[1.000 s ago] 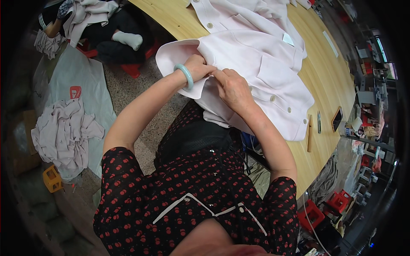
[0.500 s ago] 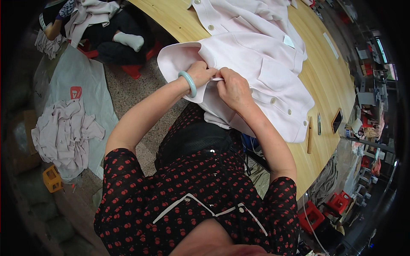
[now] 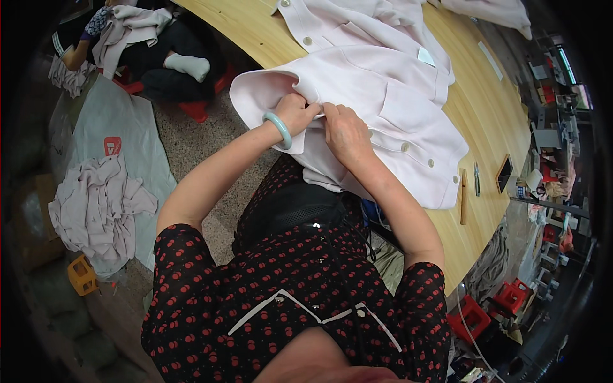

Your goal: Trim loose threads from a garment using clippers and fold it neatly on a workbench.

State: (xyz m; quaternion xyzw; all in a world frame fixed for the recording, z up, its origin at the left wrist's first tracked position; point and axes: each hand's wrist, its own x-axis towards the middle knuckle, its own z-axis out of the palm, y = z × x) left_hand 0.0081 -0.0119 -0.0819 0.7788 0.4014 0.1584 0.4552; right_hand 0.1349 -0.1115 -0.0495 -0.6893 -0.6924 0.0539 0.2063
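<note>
The pale pink garment (image 3: 357, 83) (buttons (image 3: 405, 147) facing up) lies loosely creased, partly overhanging the wooden table (image 3: 488, 115).

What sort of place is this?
Probably a garment workshop: a pale pink buttoned garment lies partly on the wooden table, pale clothing is heaped on a plastic sheet, and another person sits with similar cloth.

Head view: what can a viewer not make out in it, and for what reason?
All in the head view:
- What exactly left hand and right hand pinch on the garment: hidden by the hands themselves.
- Far garment: cut off by the top edge.
- Co-worker: head cut off by the upper edge.
- Phone: screen too small and slanted.
</note>
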